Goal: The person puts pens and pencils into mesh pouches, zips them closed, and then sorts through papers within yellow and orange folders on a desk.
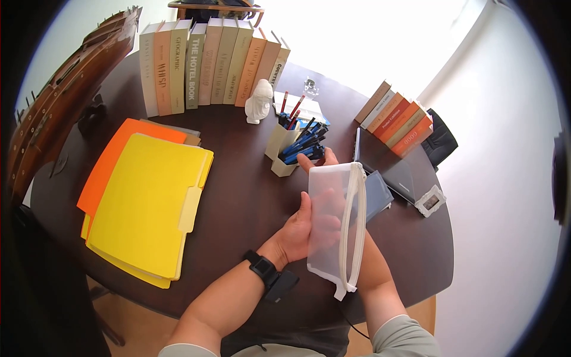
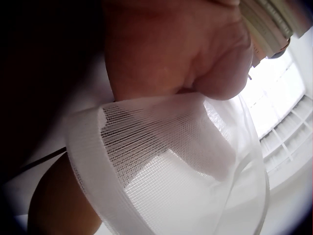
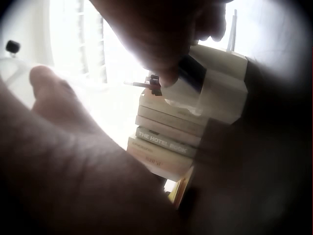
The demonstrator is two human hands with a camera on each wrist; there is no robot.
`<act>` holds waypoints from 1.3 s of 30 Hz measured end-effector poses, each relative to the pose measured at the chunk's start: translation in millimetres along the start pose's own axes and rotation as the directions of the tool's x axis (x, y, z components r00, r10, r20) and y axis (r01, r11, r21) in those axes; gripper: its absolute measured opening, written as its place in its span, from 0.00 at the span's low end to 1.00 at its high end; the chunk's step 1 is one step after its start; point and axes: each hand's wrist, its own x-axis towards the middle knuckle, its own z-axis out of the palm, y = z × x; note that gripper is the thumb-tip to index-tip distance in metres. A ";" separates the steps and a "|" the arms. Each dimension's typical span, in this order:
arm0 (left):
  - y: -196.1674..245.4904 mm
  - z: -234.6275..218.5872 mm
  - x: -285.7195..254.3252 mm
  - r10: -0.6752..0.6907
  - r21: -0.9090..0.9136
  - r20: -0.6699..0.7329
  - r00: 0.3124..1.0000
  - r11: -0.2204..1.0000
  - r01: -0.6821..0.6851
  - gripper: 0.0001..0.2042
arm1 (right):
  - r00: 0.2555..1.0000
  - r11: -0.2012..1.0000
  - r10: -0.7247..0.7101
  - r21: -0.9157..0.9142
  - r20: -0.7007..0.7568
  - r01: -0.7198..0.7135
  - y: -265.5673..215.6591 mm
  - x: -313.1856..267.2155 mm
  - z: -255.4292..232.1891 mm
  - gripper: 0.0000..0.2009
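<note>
A white translucent mesh zipper pouch (image 1: 326, 238) is held upright by my left hand (image 1: 291, 238), its zipper along the right side. The left thumb stands up at the pouch's near edge, and the other fingers show faintly through the mesh (image 2: 161, 142). Past the pouch, my right hand (image 1: 329, 157) reaches to the pen holder (image 1: 284, 169), its fingers gripping blue-and-black pens (image 1: 306, 143) there. Most of the right hand is hidden behind the pouch. In the right wrist view, its fingertips (image 3: 169, 77) lie against a dark pen (image 3: 192, 73).
Yellow folders (image 1: 148, 202) and an orange folder (image 1: 113, 154) lie at left. Behind stand a row of books (image 1: 208, 65) and a white figurine (image 1: 259, 102). On the right are a laptop (image 1: 392, 175), more books (image 1: 395, 119), a small frame (image 1: 430, 201) and a blue-grey notebook (image 1: 377, 193).
</note>
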 end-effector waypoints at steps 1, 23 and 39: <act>2.3 5.4 -2.1 -0.004 0.023 -0.035 0.999 1.000 0.005 0.39 | 1.000 0.999 0.019 -0.036 0.006 -0.019 -6.6 0.8 -4.3 0.24; -2.3 4.3 -7.3 -0.079 0.018 0.055 0.995 0.997 0.079 0.36 | 0.983 0.970 0.144 0.182 0.110 -0.162 -32.1 4.3 14.4 0.18; -4.3 0.0 -5.4 -0.153 -0.019 0.159 0.975 0.987 0.158 0.36 | 0.991 0.991 -0.132 -0.001 -0.007 0.132 -40.9 17.9 25.2 0.24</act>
